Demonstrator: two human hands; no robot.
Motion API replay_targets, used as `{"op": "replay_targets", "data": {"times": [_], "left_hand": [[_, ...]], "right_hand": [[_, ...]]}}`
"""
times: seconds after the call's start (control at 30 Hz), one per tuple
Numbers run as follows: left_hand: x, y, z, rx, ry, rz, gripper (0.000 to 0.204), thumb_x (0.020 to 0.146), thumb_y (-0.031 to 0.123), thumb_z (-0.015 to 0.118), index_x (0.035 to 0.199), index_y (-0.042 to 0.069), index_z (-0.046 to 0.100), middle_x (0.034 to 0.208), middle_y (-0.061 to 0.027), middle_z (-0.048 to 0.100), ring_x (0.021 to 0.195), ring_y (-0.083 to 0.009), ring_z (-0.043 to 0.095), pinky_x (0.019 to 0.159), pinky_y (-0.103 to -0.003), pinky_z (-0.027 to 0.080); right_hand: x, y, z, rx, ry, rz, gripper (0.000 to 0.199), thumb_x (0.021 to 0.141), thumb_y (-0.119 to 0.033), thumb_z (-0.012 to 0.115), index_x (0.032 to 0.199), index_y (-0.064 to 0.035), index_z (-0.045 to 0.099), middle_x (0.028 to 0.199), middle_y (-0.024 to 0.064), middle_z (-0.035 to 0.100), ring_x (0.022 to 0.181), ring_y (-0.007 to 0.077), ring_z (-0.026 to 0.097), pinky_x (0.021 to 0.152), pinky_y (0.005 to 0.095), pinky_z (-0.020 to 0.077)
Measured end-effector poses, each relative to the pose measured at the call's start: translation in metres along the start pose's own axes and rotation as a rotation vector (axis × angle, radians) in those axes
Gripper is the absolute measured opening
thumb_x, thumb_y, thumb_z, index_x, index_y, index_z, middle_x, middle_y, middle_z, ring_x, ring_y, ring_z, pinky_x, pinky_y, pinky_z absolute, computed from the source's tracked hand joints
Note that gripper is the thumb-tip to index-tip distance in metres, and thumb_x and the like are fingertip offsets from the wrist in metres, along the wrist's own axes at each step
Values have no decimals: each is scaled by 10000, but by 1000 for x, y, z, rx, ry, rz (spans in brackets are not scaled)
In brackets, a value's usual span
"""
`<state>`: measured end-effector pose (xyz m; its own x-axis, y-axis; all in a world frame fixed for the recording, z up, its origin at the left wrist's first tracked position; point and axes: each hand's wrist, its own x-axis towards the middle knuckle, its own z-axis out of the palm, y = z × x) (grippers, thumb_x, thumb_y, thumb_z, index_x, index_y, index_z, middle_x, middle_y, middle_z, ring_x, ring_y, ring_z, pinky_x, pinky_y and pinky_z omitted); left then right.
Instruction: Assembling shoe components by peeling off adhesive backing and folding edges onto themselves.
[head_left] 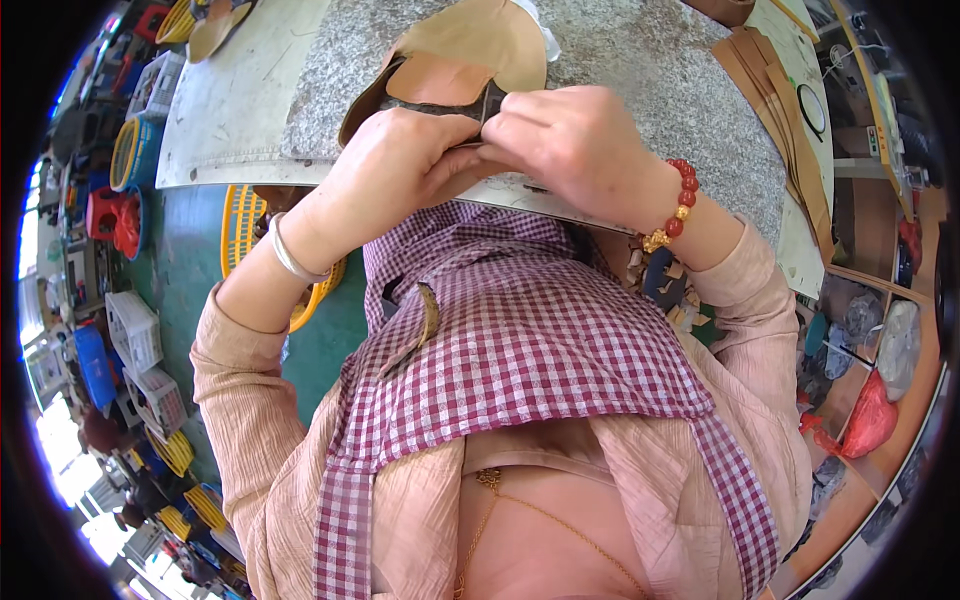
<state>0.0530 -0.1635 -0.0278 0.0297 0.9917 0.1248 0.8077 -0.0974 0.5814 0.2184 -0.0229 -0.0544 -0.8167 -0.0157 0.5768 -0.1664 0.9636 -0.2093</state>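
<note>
Left hand [400, 165] and right hand [565, 140] both pinch the curved tan leather piece [440, 78] at the grey stone counter [640, 50] edge. Risk: with only its near edge gripped, the piece could slip or crease.

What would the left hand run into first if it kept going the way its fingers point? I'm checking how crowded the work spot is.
The left hand points up and rightward, so it would likely first meet the right hand, whose fingers press the same brown leather piece. Depth is unclear.
</note>
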Motion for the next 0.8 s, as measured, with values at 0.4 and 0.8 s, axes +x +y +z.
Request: {"op": "replay_targets", "data": {"times": [0.4,0.8], "left_hand": [[-5,-2,-1,-315,-55,-162,120,791,91,727,814,-2,655,640,-60,588,526,-180,444,536,-317,418],[-13,-9,2,-232,-161,-158,111,766,41,763,770,-16,669,612,-30,552,525,-135,392,511,-257,381]], "right_hand": [[1,1,8,9,-87,53,177,857,-202,715,810,-93,584,735,-7,590,550,138,505,531,260,408],[-1,-20,-1,278,-197,245,202,877,-234,692,811,-85,572,707,46,619,527,205,557,521,322,450]]}}
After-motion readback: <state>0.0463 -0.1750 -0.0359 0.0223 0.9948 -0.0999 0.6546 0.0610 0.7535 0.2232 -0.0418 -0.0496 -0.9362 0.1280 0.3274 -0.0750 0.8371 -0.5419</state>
